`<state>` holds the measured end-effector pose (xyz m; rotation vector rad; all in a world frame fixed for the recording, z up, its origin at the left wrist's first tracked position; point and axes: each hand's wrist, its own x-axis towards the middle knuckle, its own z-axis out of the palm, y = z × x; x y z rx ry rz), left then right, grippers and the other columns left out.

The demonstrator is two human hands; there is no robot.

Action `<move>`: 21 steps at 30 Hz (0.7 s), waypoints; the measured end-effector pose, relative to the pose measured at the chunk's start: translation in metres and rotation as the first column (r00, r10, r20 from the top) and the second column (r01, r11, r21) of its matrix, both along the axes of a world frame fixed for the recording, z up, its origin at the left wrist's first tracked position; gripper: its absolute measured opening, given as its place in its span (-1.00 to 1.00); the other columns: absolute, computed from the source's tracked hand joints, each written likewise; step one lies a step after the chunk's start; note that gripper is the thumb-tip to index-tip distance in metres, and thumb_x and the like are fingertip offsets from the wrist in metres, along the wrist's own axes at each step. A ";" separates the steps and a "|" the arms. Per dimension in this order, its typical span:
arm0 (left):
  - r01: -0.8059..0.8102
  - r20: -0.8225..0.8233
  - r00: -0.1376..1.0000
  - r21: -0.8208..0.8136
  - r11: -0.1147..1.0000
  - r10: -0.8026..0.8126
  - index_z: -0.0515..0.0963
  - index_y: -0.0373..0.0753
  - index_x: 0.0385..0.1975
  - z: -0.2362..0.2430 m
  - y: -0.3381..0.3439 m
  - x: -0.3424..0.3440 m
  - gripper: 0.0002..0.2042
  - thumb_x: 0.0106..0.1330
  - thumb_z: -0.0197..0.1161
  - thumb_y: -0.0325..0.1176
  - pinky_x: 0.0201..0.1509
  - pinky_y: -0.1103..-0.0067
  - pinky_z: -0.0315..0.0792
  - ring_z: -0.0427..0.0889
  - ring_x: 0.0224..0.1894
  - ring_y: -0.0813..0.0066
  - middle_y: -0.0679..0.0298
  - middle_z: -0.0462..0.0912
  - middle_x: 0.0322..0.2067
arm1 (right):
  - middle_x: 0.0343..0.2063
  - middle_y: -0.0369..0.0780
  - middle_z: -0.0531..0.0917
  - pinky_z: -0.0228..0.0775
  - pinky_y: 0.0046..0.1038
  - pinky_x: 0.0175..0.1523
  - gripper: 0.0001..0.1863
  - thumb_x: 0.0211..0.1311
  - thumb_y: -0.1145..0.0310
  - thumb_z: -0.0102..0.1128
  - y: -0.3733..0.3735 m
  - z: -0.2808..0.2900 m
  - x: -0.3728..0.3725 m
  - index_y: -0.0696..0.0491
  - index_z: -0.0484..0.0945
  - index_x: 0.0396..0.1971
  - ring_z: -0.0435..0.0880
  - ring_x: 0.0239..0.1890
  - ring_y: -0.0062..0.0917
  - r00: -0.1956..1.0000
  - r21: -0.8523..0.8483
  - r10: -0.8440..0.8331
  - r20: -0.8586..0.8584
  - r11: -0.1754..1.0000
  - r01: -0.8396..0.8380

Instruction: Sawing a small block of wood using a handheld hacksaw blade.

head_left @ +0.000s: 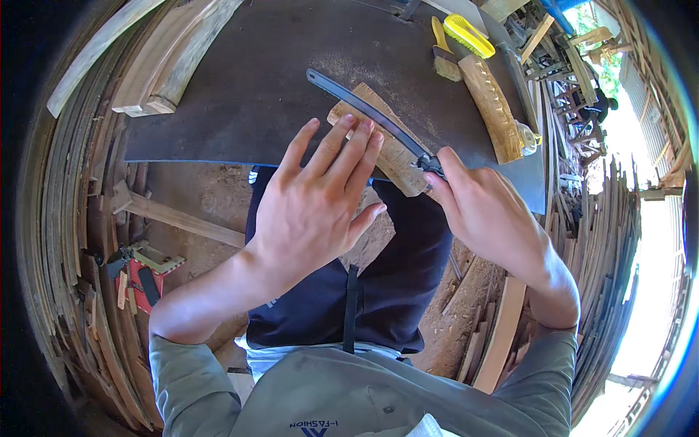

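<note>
My right hand [489,207] is closed round the handle end of a long, narrow, dark metal tool [364,109] that looks like a rasp or file, with a hole at its far tip. The tool lies slantwise along a light wooden block [397,162], pointing to the far left. My left hand [318,191] is open, its fingers stretched out and close together over the block's left side. The fingertips appear to touch the block beside the tool. Part of the block is hidden under the tool and my fingers.
The block lies on a dark tabletop [240,95] sprinkled with sawdust. At the far right are a paintbrush [445,54], a yellow scrubbing brush [469,35] and a notched piece of wood [493,109]. Thick boards [171,58] rest at the far left. Stacked timber [593,240] lines the right side.
</note>
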<state>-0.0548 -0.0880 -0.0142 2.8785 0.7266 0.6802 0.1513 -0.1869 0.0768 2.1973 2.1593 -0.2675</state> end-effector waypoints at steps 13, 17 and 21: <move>0.029 0.091 0.995 -0.003 1.000 -0.029 0.41 -0.16 0.45 -0.015 0.006 -0.002 -0.26 0.29 0.43 -0.01 0.52 0.21 0.27 0.47 0.41 0.25 0.13 0.48 0.32 | -0.73 -0.05 0.52 0.42 -0.08 -0.46 -0.73 0.55 0.25 0.20 0.003 0.010 0.001 0.16 0.48 -0.05 0.57 -0.66 -0.09 0.992 0.017 0.059 0.112 0.998 -0.062; 0.032 0.043 0.999 0.011 0.999 -0.032 0.42 -0.17 0.44 -0.009 0.007 -0.004 -0.26 0.28 0.43 0.00 0.51 0.21 0.26 0.47 0.41 0.27 0.13 0.50 0.30 | -0.68 0.01 0.54 0.38 -0.04 -0.41 -0.76 0.55 0.29 0.18 0.006 0.020 -0.007 0.17 0.46 -0.07 0.59 -0.58 0.00 0.994 -0.022 0.026 0.107 0.999 -0.024; 0.072 0.021 0.997 0.015 0.997 -0.072 0.44 -0.23 0.40 -0.007 0.010 -0.003 -0.29 0.28 0.42 -0.05 0.48 0.22 0.29 0.49 0.38 0.28 0.13 0.54 0.26 | -0.63 0.07 0.56 0.36 0.00 -0.39 -0.76 0.56 0.32 0.17 0.008 0.020 -0.005 0.20 0.44 -0.06 0.62 -0.52 0.08 0.993 -0.041 0.027 0.119 0.999 -0.022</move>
